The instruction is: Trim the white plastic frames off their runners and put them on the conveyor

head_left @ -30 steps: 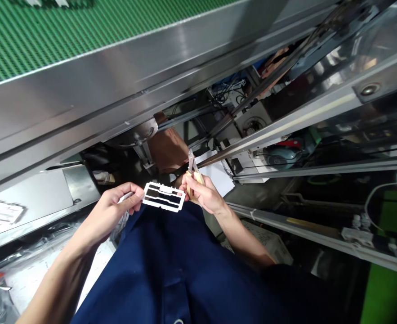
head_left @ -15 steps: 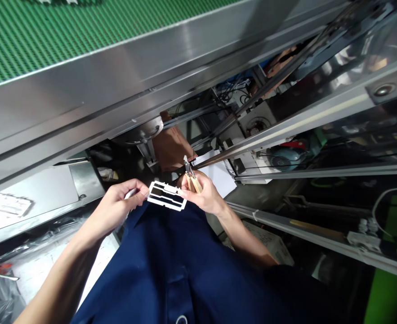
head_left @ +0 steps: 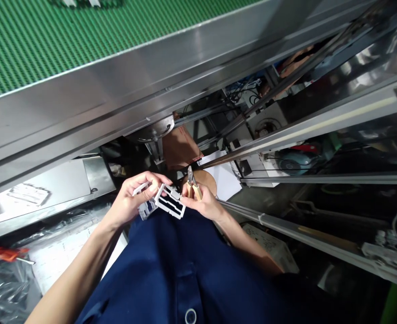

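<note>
Our left hand (head_left: 129,198) pinches two white frames (head_left: 175,195), likely light, stiff and brittle, best held by their rims, while our right hand (head_left: 204,202) closes around pliers (head_left: 189,191), touching one frame's edge.

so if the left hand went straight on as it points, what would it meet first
Likely the white frame just ahead, which it may already touch, then the right hand; depth is unclear.

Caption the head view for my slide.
White frames in the left grip, pliers in the right grip, near a green belt.
</note>
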Available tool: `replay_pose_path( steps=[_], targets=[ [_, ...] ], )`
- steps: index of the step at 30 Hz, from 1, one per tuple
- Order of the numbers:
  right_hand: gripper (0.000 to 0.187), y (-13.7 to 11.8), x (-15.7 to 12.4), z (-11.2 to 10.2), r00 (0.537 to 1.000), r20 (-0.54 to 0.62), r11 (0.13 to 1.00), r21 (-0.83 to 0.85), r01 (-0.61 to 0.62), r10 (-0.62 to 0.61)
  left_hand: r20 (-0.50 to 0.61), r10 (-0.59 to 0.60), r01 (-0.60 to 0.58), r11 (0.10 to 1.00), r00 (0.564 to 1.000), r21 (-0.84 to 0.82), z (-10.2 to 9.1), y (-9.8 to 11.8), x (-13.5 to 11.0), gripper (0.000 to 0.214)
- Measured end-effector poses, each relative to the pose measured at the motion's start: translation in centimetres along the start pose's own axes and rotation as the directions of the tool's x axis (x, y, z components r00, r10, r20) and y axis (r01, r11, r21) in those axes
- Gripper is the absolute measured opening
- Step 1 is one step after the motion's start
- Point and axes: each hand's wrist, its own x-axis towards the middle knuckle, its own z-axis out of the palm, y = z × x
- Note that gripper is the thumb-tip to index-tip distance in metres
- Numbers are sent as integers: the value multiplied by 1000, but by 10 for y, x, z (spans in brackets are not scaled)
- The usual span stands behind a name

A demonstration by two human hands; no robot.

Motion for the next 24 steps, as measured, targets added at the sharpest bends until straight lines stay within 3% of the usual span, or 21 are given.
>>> replay_pose_path(
  steps=[5, 10, 13, 16, 19, 24],
  targets=[
    [20, 10, -9, 8, 994, 105, 987, -158, -17, 34, 129, -28, -11, 957, 991, 289, 5, 8, -11, 16],
    [24, -18, -25, -18, 994, 106, 906, -421, 41, 5, 188, -67, -21, 903, 980, 430, 14, 18, -16, 20],
    [22, -44, -33, -37, 989, 136, 754, -643, 133, -58, 224, -75, -37, 888, 972, 459, 18, 22, -12, 20],
    [19, -65, -38, -45, 970, 236, 562, -797, 222, -48, 251, -93, -41, 875, 964, 483, 22, 26, -8, 20],
    [20, -78, -38, -47, 956, 292, 404, -874, 270, -8, 256, -98, -45, 864, 962, 501, 25, 28, -5, 21],
    [23, -94, -36, -48, 942, 332, 255, -917, 307, 58, 290, -89, -75, 857, 953, 510, 30, 30, -3, 20]
  ],
)
